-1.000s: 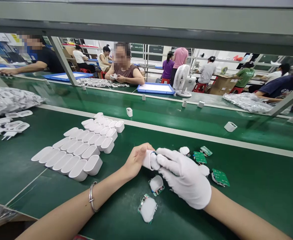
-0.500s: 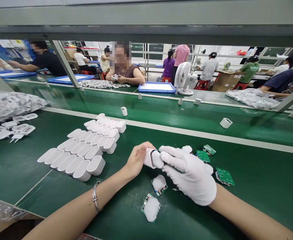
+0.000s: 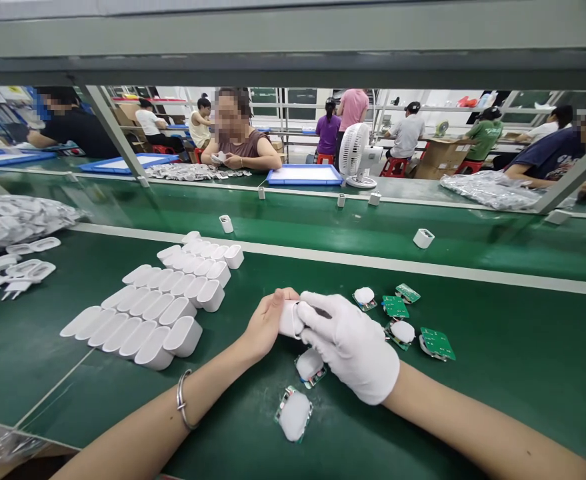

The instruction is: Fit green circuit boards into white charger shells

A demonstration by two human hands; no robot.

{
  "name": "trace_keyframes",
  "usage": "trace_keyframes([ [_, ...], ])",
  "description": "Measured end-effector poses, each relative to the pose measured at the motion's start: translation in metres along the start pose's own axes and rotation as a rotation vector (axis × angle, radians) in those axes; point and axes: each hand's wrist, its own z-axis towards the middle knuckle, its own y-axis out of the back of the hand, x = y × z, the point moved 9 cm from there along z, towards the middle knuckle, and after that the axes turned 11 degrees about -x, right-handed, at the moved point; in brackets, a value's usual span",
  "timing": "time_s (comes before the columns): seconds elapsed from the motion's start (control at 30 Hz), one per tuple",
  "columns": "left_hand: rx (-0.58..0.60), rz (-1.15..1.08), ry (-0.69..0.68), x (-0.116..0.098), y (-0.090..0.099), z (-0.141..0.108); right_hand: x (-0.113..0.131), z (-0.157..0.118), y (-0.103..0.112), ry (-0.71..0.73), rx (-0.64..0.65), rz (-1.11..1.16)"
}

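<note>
My bare left hand (image 3: 265, 321) is wrapped round a white plastic charger housing (image 3: 287, 320), its open end facing right. Against that end press the bent fingers of my white-gloved right hand (image 3: 350, 343), on a white-padded circuit board that is mostly hidden by the glove and housing. Just below my hands lies a circuit board with a white pad (image 3: 309, 365), and a second padded board (image 3: 295, 415) rests nearer to me. Right of the glove are several more boards, some pad up (image 3: 401, 331), some green side up (image 3: 437, 343).
Rows of white housings (image 3: 143, 300) stand on the green bench at left, beside a heap of white plug parts (image 3: 17, 220). Beyond the white strip, a few housings (image 3: 423, 238) sit on the green belt. Co-workers and a fan (image 3: 355, 157) are across it; a grey beam (image 3: 293, 33) runs overhead.
The padded board has gone deeper into the housing, its white pad now almost out of sight. Both hands have shifted slightly left in the picture, and the whole view has moved a little.
</note>
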Motion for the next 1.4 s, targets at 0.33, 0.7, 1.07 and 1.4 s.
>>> trace_keyframes([
  [0.33, 0.024, -0.178, 0.149, 0.006, -0.011, -0.007, -0.043, -0.011, -0.027, -0.584, 0.026, 0.56],
  [0.7, 0.246, -0.428, 0.332, 0.001, -0.019, 0.001, -0.047, -0.038, 0.005, -0.246, 0.409, -0.303],
  [1.07, 0.336, -0.32, 0.365, 0.022, -0.026, -0.004, -0.04, -0.019, 0.001, -0.112, 0.462, -0.222],
  [1.4, 0.445, -0.216, 0.431, 0.034, -0.039, -0.02, -0.013, -0.001, 0.001, 0.195, 0.269, -0.509],
])
